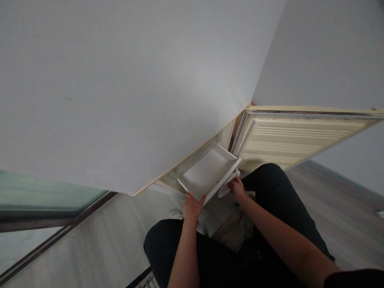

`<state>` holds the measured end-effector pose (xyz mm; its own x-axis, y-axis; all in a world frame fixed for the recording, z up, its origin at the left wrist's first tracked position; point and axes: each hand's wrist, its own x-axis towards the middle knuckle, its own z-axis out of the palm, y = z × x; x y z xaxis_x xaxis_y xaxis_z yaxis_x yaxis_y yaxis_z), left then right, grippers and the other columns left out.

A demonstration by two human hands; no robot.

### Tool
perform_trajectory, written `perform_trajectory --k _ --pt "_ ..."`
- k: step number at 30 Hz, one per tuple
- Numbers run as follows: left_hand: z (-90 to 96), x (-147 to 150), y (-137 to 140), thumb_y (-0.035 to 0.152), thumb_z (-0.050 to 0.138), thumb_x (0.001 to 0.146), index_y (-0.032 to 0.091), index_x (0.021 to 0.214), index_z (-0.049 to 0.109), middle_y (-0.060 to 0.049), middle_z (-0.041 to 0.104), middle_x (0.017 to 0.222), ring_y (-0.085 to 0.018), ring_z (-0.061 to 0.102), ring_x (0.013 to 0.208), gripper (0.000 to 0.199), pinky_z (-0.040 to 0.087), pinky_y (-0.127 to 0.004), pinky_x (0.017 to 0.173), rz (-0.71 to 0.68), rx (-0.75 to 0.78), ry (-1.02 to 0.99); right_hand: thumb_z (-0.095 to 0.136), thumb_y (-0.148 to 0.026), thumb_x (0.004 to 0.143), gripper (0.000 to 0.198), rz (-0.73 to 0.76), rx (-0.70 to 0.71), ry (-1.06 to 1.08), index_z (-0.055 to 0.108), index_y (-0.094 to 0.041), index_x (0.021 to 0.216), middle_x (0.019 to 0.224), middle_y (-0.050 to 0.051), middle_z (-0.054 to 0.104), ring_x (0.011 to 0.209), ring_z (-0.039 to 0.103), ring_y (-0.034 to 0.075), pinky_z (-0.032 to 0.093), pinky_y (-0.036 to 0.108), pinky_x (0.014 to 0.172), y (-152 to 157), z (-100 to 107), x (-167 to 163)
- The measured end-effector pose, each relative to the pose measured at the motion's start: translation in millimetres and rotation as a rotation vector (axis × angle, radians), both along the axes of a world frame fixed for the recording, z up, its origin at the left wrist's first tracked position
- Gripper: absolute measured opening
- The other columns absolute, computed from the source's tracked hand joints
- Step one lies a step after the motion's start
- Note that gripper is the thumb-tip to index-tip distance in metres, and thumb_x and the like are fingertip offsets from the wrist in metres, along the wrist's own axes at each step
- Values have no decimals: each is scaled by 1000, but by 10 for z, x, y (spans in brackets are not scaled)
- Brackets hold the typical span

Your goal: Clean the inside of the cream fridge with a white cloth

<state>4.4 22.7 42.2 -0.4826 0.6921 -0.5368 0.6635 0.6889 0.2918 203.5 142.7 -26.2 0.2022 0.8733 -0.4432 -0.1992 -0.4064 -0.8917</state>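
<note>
Steadying the white drawer, pulled out of the cabinet, my left hand clasps its near corner so it stays level, while my right hand presses a cloth against the drawer's front.

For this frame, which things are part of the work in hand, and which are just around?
In hand:
white drawer, pulled out
left hand gripping the drawer's front corner
right hand holding a white cloth against the drawer front

Just around:
open louvred cabinet door
grey wood floor
white wall
</note>
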Motion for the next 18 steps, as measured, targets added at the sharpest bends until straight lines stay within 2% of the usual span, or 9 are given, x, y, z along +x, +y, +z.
perform_trajectory --k 3,6,9,11,14,18 --pt "86 126 23 64 53 94 2 142 40 -28 61 132 -37 63 121 79 48 -42 98 -29 133 191 56 -30 60 27 -3 -33 38 52 -24 86 75 -1 62 63 59 15 53 27 61 -47 1 -123" --pt "107 210 67 59 54 96 14 137 51 -19 61 132 -34 58 124 61 47 -41 99 -222 260 275 54 -30 64 25 117 -4 -38 53 -24 88 72 -1 61 66 59 17 52 28 62 -30 -5 -295" --pt "70 196 122 45 57 98 20 126 61 -13 62 128 -31 57 122 38 45 -40 100 -365 251 279 54 -30 67 21 193 4 -78 54 -23 87 69 -2 60 68 58 17 50 28 63 77 -5 -429" --pt "42 140 154 40 57 98 21 121 64 -12 63 125 -30 58 119 30 45 -39 100 -343 247 287 54 -30 67 19 185 0 -72 55 -23 85 69 -3 59 68 56 16 49 26 63 204 9 -469" --pt "22 62 178 38 53 100 19 122 63 -12 65 124 -28 59 117 31 44 -38 102 -264 290 281 53 -30 68 18 93 15 -80 53 -22 84 74 -3 58 71 53 14 46 24 64 438 68 -454" --pt "16 56 174 31 50 101 18 126 61 -13 65 127 -28 58 122 30 43 -36 105 -266 264 229 52 -39 73 20 -16 71 -67 50 -22 84 77 -3 54 74 50 13 44 23 65 612 181 -385"
